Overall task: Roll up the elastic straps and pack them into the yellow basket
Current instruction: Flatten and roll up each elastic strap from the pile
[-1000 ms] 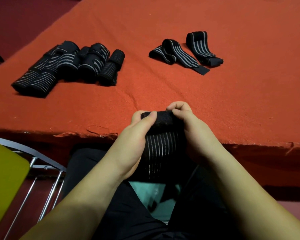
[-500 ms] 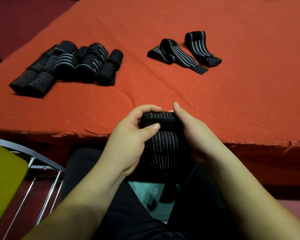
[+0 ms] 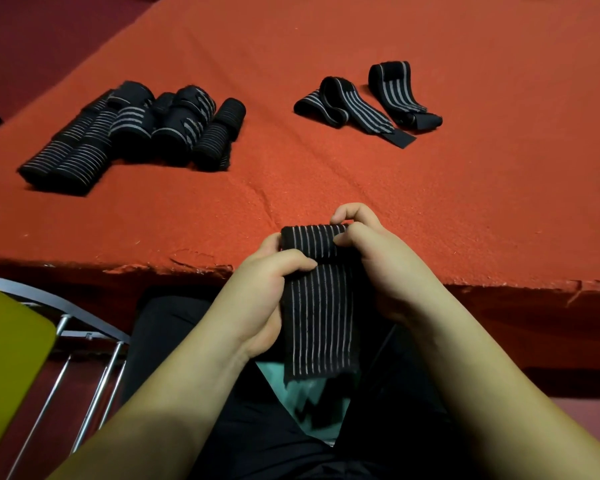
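Observation:
A black elastic strap with thin grey stripes (image 3: 317, 306) is held at the table's near edge, its top wound into a small roll and its free end hanging flat over my lap. My left hand (image 3: 264, 292) grips the strap's left side with the thumb across it just under the roll. My right hand (image 3: 374, 258) pinches the roll's right end with curled fingers. Several rolled straps (image 3: 136, 133) lie in a row at the far left of the table. Two loose unrolled straps (image 3: 368, 102) lie at the far centre-right. A yellow object (image 3: 4, 358) shows at the lower left edge.
The table is covered in orange-red felt (image 3: 465, 202) with a frayed near edge. A metal chair frame (image 3: 84, 341) stands at the lower left beside the yellow object. My dark-clothed lap lies below the hands.
The roll at the strap's top has grown and shifted up a little. My right fingers went from straight against the roll to curled on its end; my left thumb now lies below the roll.

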Action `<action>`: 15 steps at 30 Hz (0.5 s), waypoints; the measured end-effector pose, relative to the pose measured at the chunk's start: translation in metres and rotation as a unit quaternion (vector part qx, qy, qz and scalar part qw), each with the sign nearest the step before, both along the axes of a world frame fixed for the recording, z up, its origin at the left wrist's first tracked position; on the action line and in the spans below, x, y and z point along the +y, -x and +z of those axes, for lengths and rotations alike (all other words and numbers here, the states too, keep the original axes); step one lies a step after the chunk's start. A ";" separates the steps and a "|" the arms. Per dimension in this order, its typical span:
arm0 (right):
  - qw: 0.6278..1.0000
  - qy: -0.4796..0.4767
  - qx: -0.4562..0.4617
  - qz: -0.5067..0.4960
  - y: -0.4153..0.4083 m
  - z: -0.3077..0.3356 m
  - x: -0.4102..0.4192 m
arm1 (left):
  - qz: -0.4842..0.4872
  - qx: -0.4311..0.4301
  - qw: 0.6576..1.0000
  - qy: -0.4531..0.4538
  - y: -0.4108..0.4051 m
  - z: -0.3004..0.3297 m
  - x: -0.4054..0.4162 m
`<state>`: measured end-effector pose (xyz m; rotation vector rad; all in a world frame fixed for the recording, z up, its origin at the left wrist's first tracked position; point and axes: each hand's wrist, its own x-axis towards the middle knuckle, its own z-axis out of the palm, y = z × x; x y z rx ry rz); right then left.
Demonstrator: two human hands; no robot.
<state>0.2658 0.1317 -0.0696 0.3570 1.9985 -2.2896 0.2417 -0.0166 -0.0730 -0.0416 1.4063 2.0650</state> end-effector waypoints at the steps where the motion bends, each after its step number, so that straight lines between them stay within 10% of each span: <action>1: 1.000 0.007 0.000 0.001 0.000 -0.001 0.000 | -0.005 -0.002 1.000 -0.011 0.000 0.001 0.001; 15: 0.996 0.071 -0.026 -0.039 0.001 -0.006 -0.002 | 0.001 0.028 0.999 -0.015 -0.008 0.005 0.010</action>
